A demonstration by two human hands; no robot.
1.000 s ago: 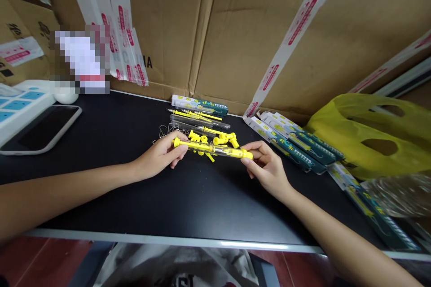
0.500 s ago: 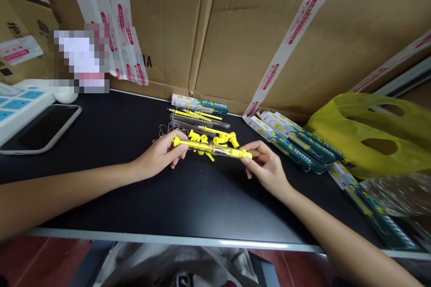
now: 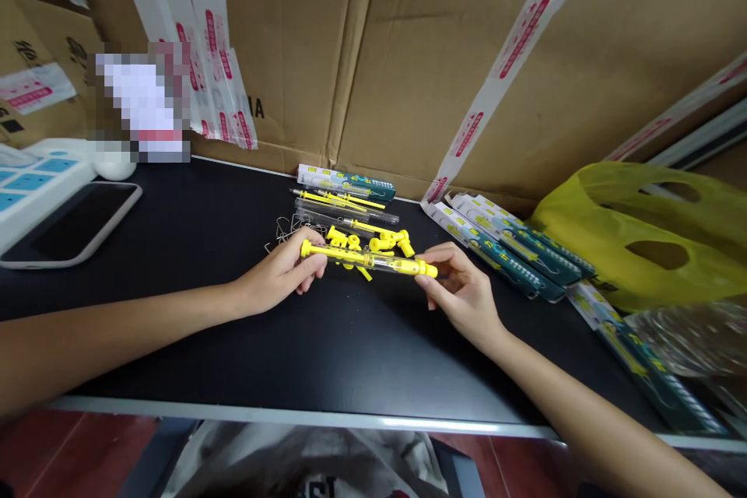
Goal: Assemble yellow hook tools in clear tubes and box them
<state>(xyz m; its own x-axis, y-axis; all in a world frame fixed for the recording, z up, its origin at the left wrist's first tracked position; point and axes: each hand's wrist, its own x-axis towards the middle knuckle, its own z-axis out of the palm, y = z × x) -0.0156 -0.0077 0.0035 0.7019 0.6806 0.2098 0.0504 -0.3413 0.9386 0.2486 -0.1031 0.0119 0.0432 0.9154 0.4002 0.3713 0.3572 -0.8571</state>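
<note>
Above the black table I hold a clear plastic tube (image 3: 382, 263) with a yellow rod inside and yellow ends, lying almost level between my hands. The fingers of my left hand (image 3: 295, 261) pinch its left end, close to a yellow knob. At the other end, my right hand (image 3: 458, 284) grips beside the yellow tip with thumb and fingers. Just behind the tube, small yellow plastic parts (image 3: 402, 240) lie in a loose pile, partly hidden by it. Bent metal wire pieces (image 3: 285, 227) lie behind my left hand.
Farther back are clear tubes with yellow rods (image 3: 344, 198) and a printed box (image 3: 347, 180). More printed boxes (image 3: 502, 241) and a yellow plastic bag (image 3: 607, 226) lie to the right. A phone (image 3: 73, 222) and a power strip (image 3: 35, 163) occupy the left; cardboard (image 3: 292, 39) stands behind.
Both hands keep hold of the tube in nearly the same place. Its left end has shifted very slightly to the right, and the right fingers have moved a little at the yellow tip.
</note>
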